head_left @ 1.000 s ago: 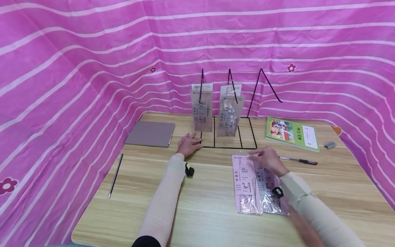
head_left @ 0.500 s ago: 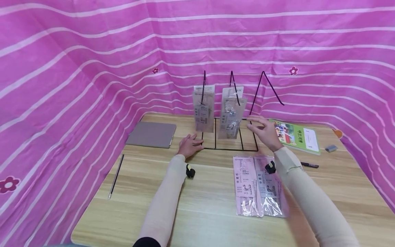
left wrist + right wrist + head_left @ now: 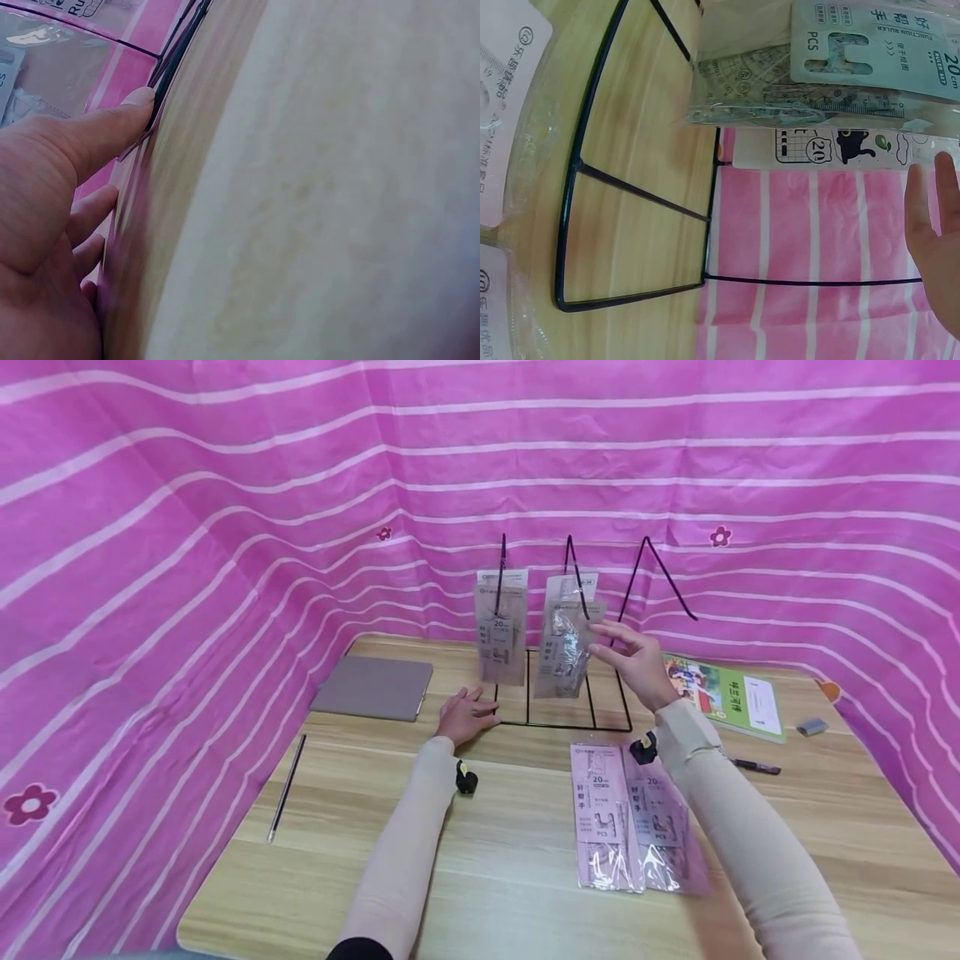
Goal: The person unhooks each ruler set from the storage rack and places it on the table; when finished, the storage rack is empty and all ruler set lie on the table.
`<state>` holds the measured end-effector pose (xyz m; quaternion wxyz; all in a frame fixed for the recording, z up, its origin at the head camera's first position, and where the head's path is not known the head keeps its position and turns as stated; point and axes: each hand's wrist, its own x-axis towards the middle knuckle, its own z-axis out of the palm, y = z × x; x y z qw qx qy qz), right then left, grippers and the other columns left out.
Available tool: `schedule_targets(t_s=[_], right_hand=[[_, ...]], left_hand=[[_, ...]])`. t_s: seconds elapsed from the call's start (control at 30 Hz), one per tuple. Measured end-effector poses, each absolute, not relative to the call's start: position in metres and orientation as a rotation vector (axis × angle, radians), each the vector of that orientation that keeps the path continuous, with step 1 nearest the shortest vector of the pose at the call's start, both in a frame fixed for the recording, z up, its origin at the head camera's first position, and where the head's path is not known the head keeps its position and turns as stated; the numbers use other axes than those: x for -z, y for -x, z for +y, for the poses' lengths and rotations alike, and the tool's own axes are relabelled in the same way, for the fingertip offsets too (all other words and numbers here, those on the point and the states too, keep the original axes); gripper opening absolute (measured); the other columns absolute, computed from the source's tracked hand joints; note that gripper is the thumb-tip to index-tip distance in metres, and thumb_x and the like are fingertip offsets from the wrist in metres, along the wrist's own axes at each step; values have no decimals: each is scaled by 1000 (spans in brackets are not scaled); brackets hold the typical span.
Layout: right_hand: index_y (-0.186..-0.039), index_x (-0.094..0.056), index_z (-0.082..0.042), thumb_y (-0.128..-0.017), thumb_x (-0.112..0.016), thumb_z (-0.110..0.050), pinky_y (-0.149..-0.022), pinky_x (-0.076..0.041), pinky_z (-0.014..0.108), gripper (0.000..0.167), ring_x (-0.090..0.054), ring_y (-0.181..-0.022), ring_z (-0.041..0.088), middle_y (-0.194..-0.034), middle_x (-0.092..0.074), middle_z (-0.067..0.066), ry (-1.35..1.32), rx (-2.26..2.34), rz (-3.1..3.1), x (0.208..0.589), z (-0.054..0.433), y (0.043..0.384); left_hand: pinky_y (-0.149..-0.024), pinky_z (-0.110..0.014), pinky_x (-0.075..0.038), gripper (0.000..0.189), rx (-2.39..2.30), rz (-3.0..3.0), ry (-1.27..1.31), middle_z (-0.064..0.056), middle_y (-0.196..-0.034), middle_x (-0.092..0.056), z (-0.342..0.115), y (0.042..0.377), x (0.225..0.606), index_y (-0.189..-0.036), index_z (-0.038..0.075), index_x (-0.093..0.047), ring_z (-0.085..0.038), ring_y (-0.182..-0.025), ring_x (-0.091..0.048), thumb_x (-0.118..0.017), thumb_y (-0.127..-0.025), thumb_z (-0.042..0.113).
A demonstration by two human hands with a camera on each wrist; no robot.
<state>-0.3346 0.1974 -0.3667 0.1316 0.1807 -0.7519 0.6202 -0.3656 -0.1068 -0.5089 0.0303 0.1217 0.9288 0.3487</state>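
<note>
A black wire rack [image 3: 566,726] with upright prongs stands at the back of the table. Clear packets of drawing rulers hang from its left prong [image 3: 501,647] and its middle prong, the front middle packet [image 3: 558,668] being slightly tilted. My left hand [image 3: 462,717] rests by the rack's left front corner, thumb [image 3: 120,127] against the base wire. My right hand [image 3: 637,668] is raised at the right edge of the middle packet, fingers extended; whether they touch it I cannot tell. Two more ruler packets, a left one [image 3: 598,793] and a right one [image 3: 658,831], lie flat in front of the rack.
A grey notebook-like slab [image 3: 373,687] and a thin pen [image 3: 287,789] lie on the left. To the right are a green book [image 3: 727,697], a black-capped pen [image 3: 753,766] and a small grey eraser-like block [image 3: 812,727]. Pink striped cloth [image 3: 337,485] surrounds the table.
My right hand has lifted from the packets lying on the table and moved up and left to the hanging middle packet. My left hand has stayed at the rack's base.
</note>
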Motion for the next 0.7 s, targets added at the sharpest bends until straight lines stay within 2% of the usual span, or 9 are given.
schedule_targets(t_s=[0.1, 0.23, 0.53, 0.7], right_hand=[[-125, -62, 12, -90, -70, 6, -80, -56, 15, 37, -67, -93, 5, -118, -71, 7, -559, -1851, -2135, 367, 197, 336], [-125, -63, 11, -90, -71, 5, -74, -55, 16, 36, -65, -83, 6, -98, -72, 5, -559, -1851, -2144, 366, 197, 336], [-125, -64, 8, -92, -71, 0, -83, -56, 18, 35, -71, -88, 6, -101, -78, 3, -548, -1877, -2155, 363, 196, 333], [-121, -67, 6, -89, -72, 3, -74, -56, 17, 33, -69, -80, 4, -91, -77, 0, -548, -1834, -2155, 368, 197, 336]], left_hand=[[-124, -57, -9, 42, -1080, 2861, -385, -7, -162, -34, -107, 366, 510, -131, 21, -68, -38, -154, -17, -71, -93, 37], [-124, -56, -9, 41, -1088, 2861, -389, -7, -161, -34, -107, 366, 512, -131, 22, -68, -38, -154, -17, -72, -93, 37], [-123, -57, -11, 41, -1071, 2870, -382, -9, -161, -36, -106, 363, 507, -132, 20, -68, -39, -153, -18, -70, -94, 36], [-124, -56, -9, 41, -1072, 2863, -372, -8, -162, -35, -106, 364, 507, -132, 21, -67, -37, -154, -16, -70, -94, 36]])
